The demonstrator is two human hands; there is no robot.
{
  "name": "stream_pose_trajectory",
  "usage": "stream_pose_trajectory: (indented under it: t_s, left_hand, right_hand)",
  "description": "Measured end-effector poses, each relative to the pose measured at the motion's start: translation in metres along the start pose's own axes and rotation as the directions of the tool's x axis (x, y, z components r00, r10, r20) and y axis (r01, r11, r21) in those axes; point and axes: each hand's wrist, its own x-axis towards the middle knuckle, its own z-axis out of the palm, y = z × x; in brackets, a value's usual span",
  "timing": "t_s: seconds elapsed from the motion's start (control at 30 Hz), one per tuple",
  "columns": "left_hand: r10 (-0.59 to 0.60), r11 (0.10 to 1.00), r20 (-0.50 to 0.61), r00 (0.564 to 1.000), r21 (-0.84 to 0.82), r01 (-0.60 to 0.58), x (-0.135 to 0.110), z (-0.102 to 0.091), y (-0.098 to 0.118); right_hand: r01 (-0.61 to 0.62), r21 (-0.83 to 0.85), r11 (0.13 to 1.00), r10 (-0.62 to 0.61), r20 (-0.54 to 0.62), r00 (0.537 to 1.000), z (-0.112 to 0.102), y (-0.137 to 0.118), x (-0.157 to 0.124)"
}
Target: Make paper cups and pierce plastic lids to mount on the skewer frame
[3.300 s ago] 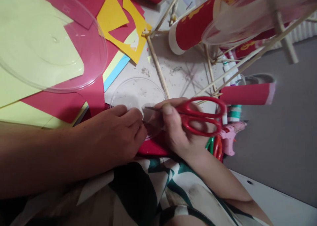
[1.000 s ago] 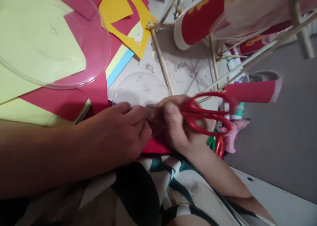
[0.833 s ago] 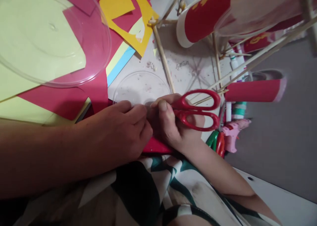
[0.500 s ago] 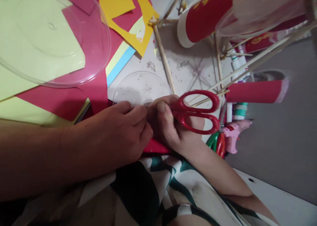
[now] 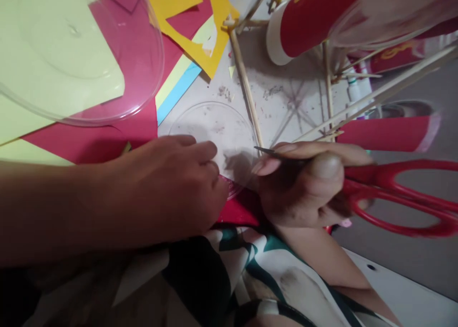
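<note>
My right hand is closed round the blades of a pair of scissors. Their red handles stick out to the right, and a dark blade tip shows past my fingers, pointing left. My left hand has its fingers curled, and whatever may be in them is hidden. Both hands are apart, near a thin clear plastic disc lying on the table. A red surface shows below the disc, between my hands.
A larger clear round lid lies over red and pale yellow paper at left. Cut orange paper is at the top. A stick frame holds a red-wrapped cup. A red paper roll is at right.
My right hand has moved right, away from my left hand, carrying the scissors. The blade tip now shows. My left hand stays in nearly the same place, fingers still curled.
</note>
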Motion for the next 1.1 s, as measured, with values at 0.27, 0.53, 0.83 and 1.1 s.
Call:
stream_pose_trajectory:
  t_s: [0.27, 0.53, 0.83, 1.1]
  left_hand:
    - [-0.443, 0.829, 0.057, 0.895, 0.405, 0.385, 0.016, -0.029, -0.031]
    - [-0.508, 0.840, 0.111, 0.854, 0.285, 0.462, 0.021, -0.022, -0.031]
    - [-0.557, 0.789, 0.066, 0.828, 0.355, 0.502, 0.021, -0.035, -0.029]
    - [-0.636, 0.722, 0.045, 0.770, -0.318, 0.615, 0.020, -0.037, -0.042]
  right_hand:
    - [0.281, 0.044, 0.959, -0.266, -0.214, 0.940, 0.017, 0.014, 0.008]
    - [-0.019, 0.199, 0.980, 0.008, 0.060, 0.998, 0.017, 0.010, 0.004]
    - [-0.095, 0.269, 0.958, 0.086, 0.048, 0.995, 0.026, 0.008, 0.016]
    - [-0.106, 0.287, 0.952, 0.108, 0.007, 0.994, 0.026, 0.008, 0.018]
